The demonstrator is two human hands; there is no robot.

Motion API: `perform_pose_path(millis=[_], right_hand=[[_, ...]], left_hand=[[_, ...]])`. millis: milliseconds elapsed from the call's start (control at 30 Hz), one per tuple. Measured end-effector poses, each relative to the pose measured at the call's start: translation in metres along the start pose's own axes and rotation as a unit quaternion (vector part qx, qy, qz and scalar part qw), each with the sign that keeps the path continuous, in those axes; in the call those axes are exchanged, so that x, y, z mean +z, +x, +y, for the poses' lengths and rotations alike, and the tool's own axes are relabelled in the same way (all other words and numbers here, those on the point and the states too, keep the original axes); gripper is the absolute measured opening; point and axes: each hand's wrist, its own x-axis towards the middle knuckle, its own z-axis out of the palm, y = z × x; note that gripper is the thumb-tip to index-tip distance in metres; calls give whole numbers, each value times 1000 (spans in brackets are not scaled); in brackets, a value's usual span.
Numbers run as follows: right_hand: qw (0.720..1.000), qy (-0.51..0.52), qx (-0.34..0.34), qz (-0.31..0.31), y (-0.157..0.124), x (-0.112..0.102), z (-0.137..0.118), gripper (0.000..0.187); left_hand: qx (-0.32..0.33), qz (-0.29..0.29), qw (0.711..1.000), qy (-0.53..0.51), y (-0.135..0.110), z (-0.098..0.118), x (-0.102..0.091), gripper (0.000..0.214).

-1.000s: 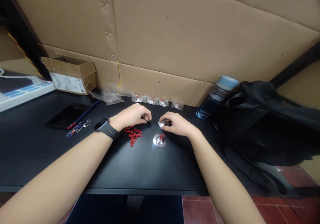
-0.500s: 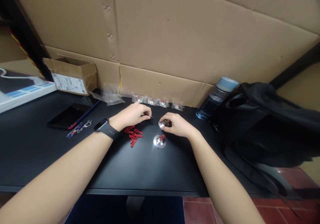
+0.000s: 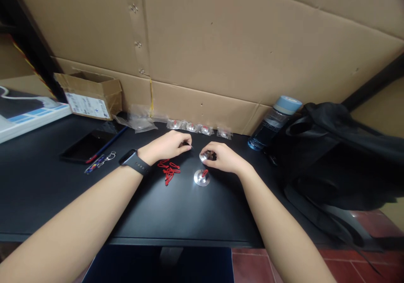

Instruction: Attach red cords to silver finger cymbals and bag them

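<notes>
My right hand is closed on a silver finger cymbal, its fingers curled over the disc and hiding part of it. Just in front of that hand another finger cymbal lies on the desk, a red cord loop at its centre. My left hand, with a dark watch on the wrist, pinches a thin silvery piece seen nearly edge-on, which looks like a finger cymbal; most of it is hidden by the fingers. Several red cord loops lie in a loose heap below the left hand.
Several bagged cymbals line the cardboard wall. Clear plastic bags, a small cardboard box, a phone, a pen and a keychain are at left. A water bottle and black bag stand at right.
Both hands keep almost the same place and grip. The silvery piece in my left hand shows at a slightly different angle, and the view has shifted very slightly.
</notes>
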Motion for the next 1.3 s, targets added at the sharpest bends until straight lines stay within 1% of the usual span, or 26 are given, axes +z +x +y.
perform_pose_path(millis=[300, 433, 533, 633, 733, 800, 900, 1000, 1100, 1200, 1300], right_hand=[[1000, -7, 1, -21, 0, -1, -6, 22], [1000, -14, -5, -27, -1, -1, -10, 25], [1000, -11, -4, -25, -1, 0, -11, 25], [1000, -8, -4, -20, 0, 1, -10, 26], [1000, -4, -5, -16, 1, 2, -8, 29], [1000, 7, 0, -5, 1, 3, -7, 37], [1000, 26, 9, 11, 0, 4, -7, 54], [999, 27, 16, 12, 0, 5, -7, 61], [999, 36, 30, 10, 0, 5, -7, 68], [998, 51, 45, 9, -1, 4, -9, 78], [998, 52, 46, 8, -1, 3, -10, 80]], left_hand=[[7, -18, 999, -25, 1, 8, 6, 23], [29, 3, 999, -15, 1, 8, 8, 23], [37, 8, 999, -34, 1, 9, 10, 20], [5, 27, 996, -80, 1, 10, 12, 20], [-35, 81, 981, -172, 2, 9, 13, 27], [-46, 109, 963, -244, 3, 5, 14, 39], [-57, 116, 936, -327, 4, -1, 17, 57], [-62, 111, 920, -370, 6, -3, 19, 62], [-63, 118, 914, -384, 8, -3, 19, 62], [-74, 133, 914, -377, 9, -3, 18, 61], [-80, 139, 915, -371, 8, -1, 15, 61]])
